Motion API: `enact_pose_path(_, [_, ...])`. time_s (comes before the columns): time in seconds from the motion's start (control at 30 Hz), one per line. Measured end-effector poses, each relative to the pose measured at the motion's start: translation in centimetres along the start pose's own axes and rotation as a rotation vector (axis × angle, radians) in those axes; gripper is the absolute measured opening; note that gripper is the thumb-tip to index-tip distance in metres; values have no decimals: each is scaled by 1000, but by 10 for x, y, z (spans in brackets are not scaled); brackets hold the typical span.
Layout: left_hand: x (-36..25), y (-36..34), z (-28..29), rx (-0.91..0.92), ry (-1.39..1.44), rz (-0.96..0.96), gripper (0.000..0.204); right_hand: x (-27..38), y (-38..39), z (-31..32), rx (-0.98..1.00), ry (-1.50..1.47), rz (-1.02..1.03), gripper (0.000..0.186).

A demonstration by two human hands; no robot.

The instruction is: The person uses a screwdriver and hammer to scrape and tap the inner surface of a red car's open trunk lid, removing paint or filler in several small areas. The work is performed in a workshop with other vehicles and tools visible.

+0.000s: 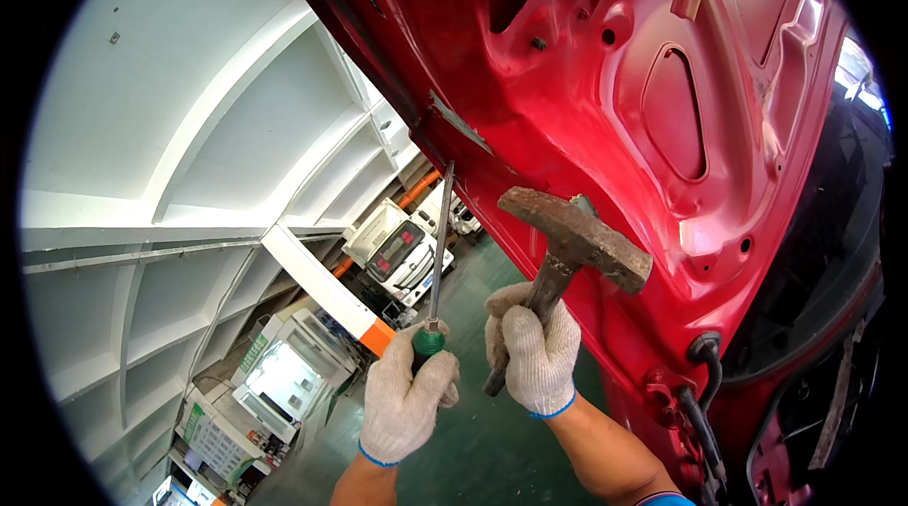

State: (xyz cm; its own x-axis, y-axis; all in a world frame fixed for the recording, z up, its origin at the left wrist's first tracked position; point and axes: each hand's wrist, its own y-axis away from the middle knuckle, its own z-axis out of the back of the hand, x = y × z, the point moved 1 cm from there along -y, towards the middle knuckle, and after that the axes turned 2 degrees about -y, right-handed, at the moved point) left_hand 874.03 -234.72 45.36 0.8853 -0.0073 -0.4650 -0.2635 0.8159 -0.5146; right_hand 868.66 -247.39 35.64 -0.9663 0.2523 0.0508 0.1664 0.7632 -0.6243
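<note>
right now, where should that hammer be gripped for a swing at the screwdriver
Probably lower on the dark handle, from below. The hammer has its rusty head up against the red panel, and the right hand chokes up near the head. The left hand steadies the screwdriver.

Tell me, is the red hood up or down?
Up: the red hood shows its underside overhead, above the left hand and right hand.

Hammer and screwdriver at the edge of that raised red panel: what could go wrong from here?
1. The screwdriver tip sits on the thin edge of the red panel; a blow could make it skid and gouge the paint.
2. The left hand grips right at the handle, so a missed hammer swing may hit it.
3. The right hand holds the hammer close to its head, likely limiting control.
</note>
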Motion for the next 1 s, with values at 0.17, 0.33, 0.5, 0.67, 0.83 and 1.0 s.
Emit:
enact_pose_path(0.17, [1, 1, 1, -7, 21, -8, 37, 2, 0, -1, -10, 7, -22, 31])
enact_pose_path(0.33, [2, 1, 2, -4, 20, -6, 36, 5, 0, -1, -1, 20, -31, 30])
enact_pose_path(0.5, [1, 1, 3, -12, 14, -6, 37, 18, 5, -8, -56, -60, 106, 33])
enact_pose_path(0.67, [7, -5, 3, -38, -98, -19, 38, 25, -27, -27, 176, 258, -409, 35])
enact_pose_path(0.83, [-9, 22, -7, 4, -118, -5, 40, 21, 2, -9, 129, 13, -219, 28])
enact_pose_path(1.0, [-15, 13, -8, -4, -69, 13, 39, 21, 9, 4, 67, -128, 59, 39])
